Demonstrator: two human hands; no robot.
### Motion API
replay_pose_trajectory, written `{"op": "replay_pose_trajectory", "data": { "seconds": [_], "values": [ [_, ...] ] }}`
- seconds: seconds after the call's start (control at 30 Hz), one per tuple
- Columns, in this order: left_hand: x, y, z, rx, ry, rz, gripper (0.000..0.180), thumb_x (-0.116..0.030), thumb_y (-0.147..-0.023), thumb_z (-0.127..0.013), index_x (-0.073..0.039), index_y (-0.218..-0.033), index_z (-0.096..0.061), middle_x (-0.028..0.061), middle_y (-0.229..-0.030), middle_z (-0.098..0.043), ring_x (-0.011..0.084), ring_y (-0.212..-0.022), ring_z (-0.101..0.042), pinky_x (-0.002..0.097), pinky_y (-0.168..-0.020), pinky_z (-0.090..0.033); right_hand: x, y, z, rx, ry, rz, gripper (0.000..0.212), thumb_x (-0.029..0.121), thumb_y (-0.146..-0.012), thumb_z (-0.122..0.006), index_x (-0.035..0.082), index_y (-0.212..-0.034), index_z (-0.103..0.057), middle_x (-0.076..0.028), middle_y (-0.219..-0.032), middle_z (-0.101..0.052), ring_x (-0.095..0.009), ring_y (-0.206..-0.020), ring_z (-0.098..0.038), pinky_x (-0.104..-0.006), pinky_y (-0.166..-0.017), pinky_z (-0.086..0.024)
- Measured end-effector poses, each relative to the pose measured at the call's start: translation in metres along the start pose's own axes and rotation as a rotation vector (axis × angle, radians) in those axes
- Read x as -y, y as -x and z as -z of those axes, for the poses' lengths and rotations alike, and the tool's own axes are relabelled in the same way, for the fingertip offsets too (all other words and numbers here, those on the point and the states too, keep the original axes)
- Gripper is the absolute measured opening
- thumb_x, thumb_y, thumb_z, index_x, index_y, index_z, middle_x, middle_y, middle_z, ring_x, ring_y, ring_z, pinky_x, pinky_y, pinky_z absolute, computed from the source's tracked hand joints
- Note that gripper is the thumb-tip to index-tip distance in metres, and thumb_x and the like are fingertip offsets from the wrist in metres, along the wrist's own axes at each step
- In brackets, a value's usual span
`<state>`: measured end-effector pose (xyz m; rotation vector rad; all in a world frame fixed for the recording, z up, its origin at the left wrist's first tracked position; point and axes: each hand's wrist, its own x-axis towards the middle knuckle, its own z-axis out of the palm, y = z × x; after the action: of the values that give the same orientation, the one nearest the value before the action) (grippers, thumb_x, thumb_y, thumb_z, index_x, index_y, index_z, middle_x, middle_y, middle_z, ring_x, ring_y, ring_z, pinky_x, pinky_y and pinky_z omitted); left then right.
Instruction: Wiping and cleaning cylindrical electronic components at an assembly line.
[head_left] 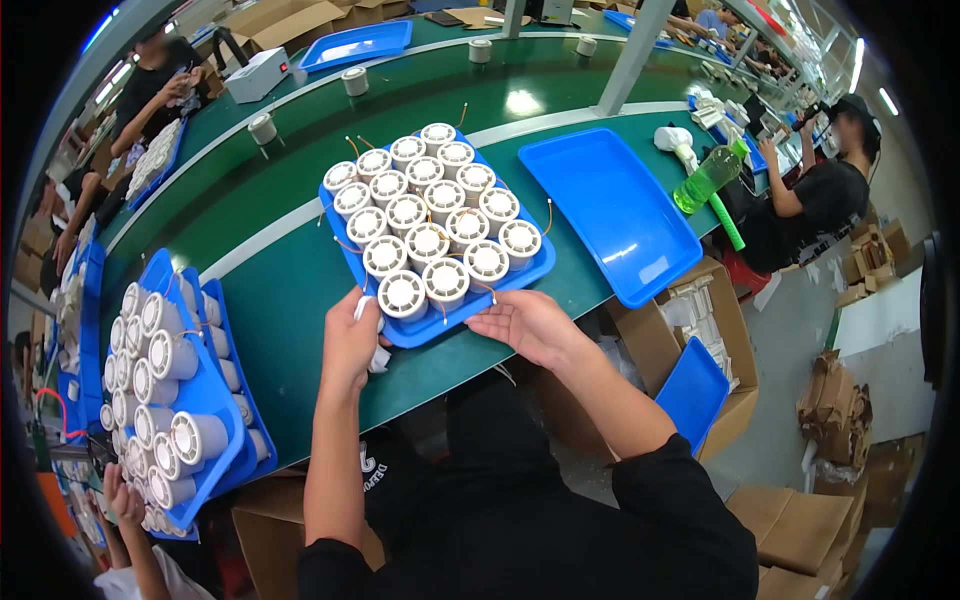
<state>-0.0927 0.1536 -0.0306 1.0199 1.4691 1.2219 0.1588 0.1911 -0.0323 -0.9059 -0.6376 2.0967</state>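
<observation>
A blue tray (447,322) full of white round units with slotted tops (402,294) and thin brown wires is in front of me, over the green bench. My left hand (347,338) grips its near left corner, with something white and crumpled (379,358) beside the thumb; I cannot make out whether it is cloth or paper. At the near right edge, my right hand (524,326) has its thumb by the rim and its fingers partly hidden at the tray's underside.
Right of the tray lies a bare blue tray (612,215), then a green bottle (710,178). More loaded trays (221,428) stand tilted at the left, near another person's hand (124,497). A conveyor (420,85) carrying several units runs behind. An open carton (742,408) stands below right.
</observation>
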Motion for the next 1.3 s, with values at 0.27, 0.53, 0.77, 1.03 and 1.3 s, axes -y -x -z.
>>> {"op": "replay_pose_trajectory", "data": {
  "seconds": [0.27, 0.53, 0.77, 1.03, 1.3],
  "values": [
    [0.033, -0.043, 0.026, 0.062, 0.033, -0.011, 0.038, -0.006, -0.097, -0.047, 0.004, -0.133, -0.05, 0.0102, -0.108, -0.065, 0.012, -0.085, -0.061, 0.0238, -0.072, -0.051, 0.015, 0.081, 0.089, -0.748, 0.36, 0.843, 0.025, 0.018, -0.092, -0.063, 0.004, -0.111, -0.056, -0.004, -0.088, -0.06, -0.012, -0.069, -0.058, -0.0243, -0.056, -0.05],
    [0.048, -0.082, 0.002, 0.079, 0.017, -0.048, 0.052, -0.01, -0.093, -0.053, 0.008, -0.14, -0.038, 0.011, -0.096, -0.065, 0.0098, -0.069, -0.055, 0.0254, -0.057, -0.046, 0.023, 0.056, 0.206, -0.986, 0.534, 0.87, 0.017, 0.023, -0.094, -0.061, 0.009, -0.086, -0.054, 0.002, -0.076, -0.052, -0.006, -0.068, -0.049, -0.0225, -0.057, -0.039],
    [0.056, -0.094, -0.009, -0.031, 0.005, -0.049, 0.039, -0.008, -0.093, -0.05, 0.004, -0.131, -0.051, 0.0068, -0.081, -0.065, 0.009, -0.059, -0.054, 0.0269, -0.048, -0.044, 0.009, 0.088, 0.097, -1.139, 0.885, 1.484, 0.022, 0.011, -0.094, -0.056, 0.002, -0.078, -0.044, -0.005, -0.079, -0.047, -0.015, -0.071, -0.045, -0.0295, -0.066, -0.041],
    [0.032, -0.143, -0.066, 0.222, 0.166, -0.071, 0.03, -0.012, -0.093, -0.06, -0.001, -0.121, -0.061, 0.0081, -0.103, -0.067, 0.0131, -0.084, -0.063, 0.0279, -0.067, -0.054, 0.038, 0.162, 0.124, -1.756, 1.478, 1.83, 0.02, 0.015, -0.089, -0.06, -0.002, -0.084, -0.051, -0.016, -0.084, -0.054, -0.027, -0.076, -0.054, -0.0391, -0.071, -0.051],
    [-0.037, -0.14, -0.144, 0.034, -0.195, -0.041, 0.032, -0.015, -0.092, -0.051, 0.006, -0.114, -0.057, 0.0225, -0.093, -0.065, 0.0296, -0.071, -0.068, 0.0399, -0.058, -0.055, 0.1, 0.136, 0.051, -0.967, 0.446, 1.549, 0.023, 0.017, -0.09, -0.055, -0.006, -0.096, -0.053, -0.018, -0.092, -0.057, -0.029, -0.081, -0.056, -0.0399, -0.073, -0.053]
  ]
}}
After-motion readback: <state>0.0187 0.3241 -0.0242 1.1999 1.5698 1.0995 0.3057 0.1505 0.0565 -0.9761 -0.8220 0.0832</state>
